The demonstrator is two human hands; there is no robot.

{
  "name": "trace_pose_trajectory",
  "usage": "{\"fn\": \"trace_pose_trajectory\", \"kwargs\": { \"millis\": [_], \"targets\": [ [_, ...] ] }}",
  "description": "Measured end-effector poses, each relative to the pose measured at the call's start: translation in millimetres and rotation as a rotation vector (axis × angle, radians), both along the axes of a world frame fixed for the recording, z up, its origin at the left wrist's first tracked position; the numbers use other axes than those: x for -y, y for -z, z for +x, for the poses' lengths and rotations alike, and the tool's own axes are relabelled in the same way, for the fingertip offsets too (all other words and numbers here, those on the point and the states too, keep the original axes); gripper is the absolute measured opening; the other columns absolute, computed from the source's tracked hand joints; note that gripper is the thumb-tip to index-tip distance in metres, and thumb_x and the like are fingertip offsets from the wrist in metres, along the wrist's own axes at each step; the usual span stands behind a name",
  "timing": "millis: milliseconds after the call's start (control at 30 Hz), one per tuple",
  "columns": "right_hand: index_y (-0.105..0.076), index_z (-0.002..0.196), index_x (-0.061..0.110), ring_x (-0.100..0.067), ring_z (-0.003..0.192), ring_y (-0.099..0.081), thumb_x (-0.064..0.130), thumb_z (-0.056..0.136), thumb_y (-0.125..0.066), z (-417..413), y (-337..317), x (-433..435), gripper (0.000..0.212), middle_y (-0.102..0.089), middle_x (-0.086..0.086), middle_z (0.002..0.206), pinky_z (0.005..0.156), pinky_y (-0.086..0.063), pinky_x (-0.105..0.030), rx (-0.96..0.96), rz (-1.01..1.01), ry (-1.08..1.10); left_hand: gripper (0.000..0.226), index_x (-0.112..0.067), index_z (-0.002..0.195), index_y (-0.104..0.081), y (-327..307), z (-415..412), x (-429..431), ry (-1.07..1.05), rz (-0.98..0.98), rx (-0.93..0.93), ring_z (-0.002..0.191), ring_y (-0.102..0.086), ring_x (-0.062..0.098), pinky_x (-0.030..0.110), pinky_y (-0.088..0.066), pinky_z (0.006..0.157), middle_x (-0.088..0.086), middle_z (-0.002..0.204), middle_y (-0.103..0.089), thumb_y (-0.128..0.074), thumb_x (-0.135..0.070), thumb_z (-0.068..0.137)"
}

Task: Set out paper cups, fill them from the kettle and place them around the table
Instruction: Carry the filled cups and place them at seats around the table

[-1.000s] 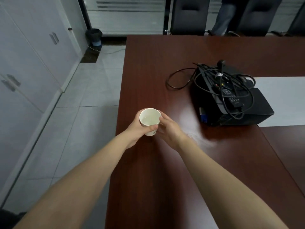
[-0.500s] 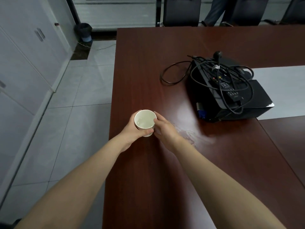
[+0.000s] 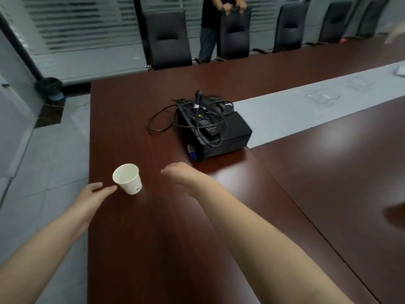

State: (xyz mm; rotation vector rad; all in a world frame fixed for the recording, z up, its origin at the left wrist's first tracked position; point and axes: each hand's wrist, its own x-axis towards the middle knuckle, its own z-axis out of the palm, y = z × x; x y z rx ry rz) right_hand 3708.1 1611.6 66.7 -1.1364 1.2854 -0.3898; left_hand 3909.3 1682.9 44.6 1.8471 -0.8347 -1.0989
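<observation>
A white paper cup (image 3: 128,178) stands upright on the dark red table (image 3: 166,238), close to its left edge. My left hand (image 3: 93,195) rests just left of the cup, fingers apart, fingertips almost at its base, holding nothing. My right hand (image 3: 183,175) hovers to the right of the cup, a hand's width away, loosely open and slightly blurred. No kettle is in view.
A black projector (image 3: 221,130) with tangled cables and a remote sits mid-table. A grey runner (image 3: 306,106) with clear trays crosses the table. Black chairs (image 3: 168,38) line the far side; a person (image 3: 210,25) holds one chair back. A bin (image 3: 50,88) stands on the floor.
Both hands held the cup earlier. The cup now stands on the table and both hands have let go and moved apart. The view has tilted up, showing more of the room.
</observation>
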Motion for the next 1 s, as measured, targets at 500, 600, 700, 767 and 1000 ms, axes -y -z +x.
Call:
{"fn": "trace_pose_trajectory", "kwargs": {
  "millis": [500, 600, 700, 767, 1000],
  "targets": [
    [-0.040, 0.142, 0.015, -0.019, 0.131, -0.043, 0.030, 0.098, -0.046, -359.2, -114.5, -173.0, 0.047, -0.045, -0.006, 0.144, 0.101, -0.038, -0.031, 0.091, -0.323, 0.081, 0.024, -0.013, 0.119, -0.056, -130.2, -400.4, -85.0, 0.415, -0.271, -0.263, 0.111, -0.057, 0.021, 0.037, -0.038, 0.101, 0.001, 0.106, -0.066, -0.047, -0.010, 0.097],
    [-0.043, 0.140, 0.017, -0.017, 0.129, -0.046, 0.034, 0.097, -0.048, -453.5, -111.3, -199.5, 0.047, -0.051, -0.002, 0.136, 0.104, -0.039, -0.032, 0.074, -0.397, 0.239, 0.022, -0.016, 0.115, -0.061, -132.5, -502.8, -98.3, 0.537, -0.263, -0.295, 0.112, -0.059, 0.018, 0.039, -0.039, 0.104, 0.002, 0.111, -0.068, -0.054, -0.012, 0.094],
    [-0.044, 0.139, 0.023, -0.014, 0.129, -0.046, 0.038, 0.095, -0.049, -536.3, -96.5, -217.0, 0.046, -0.052, 0.003, 0.138, 0.107, -0.039, -0.036, 0.020, -0.471, 0.445, 0.022, -0.019, 0.114, -0.060, -127.4, -593.1, -112.1, 0.647, -0.278, -0.326, 0.116, -0.057, 0.015, 0.037, -0.039, 0.104, -0.001, 0.115, -0.067, -0.055, -0.013, 0.094],
    [-0.046, 0.137, 0.026, -0.013, 0.127, -0.047, 0.040, 0.095, -0.049, -587.3, -87.2, -232.9, 0.045, -0.052, 0.003, 0.139, 0.106, -0.040, -0.035, -0.005, -0.490, 0.594, 0.024, -0.020, 0.117, -0.058, -118.6, -649.8, -121.2, 0.710, -0.270, -0.365, 0.116, -0.056, 0.013, 0.035, -0.038, 0.105, -0.001, 0.117, -0.066, -0.053, -0.011, 0.095],
    [-0.046, 0.130, 0.028, -0.010, 0.121, -0.051, 0.031, 0.097, -0.048, -746.1, -51.9, -302.7, 0.033, -0.052, 0.004, 0.135, 0.102, -0.044, -0.033, 0.044, -0.404, 0.991, 0.038, -0.012, 0.131, -0.051, -71.8, -828.9, -143.2, 0.999, -0.183, -0.472, 0.110, -0.055, 0.010, 0.029, -0.038, 0.102, 0.002, 0.122, -0.061, -0.050, -0.001, 0.094]
  ]
}}
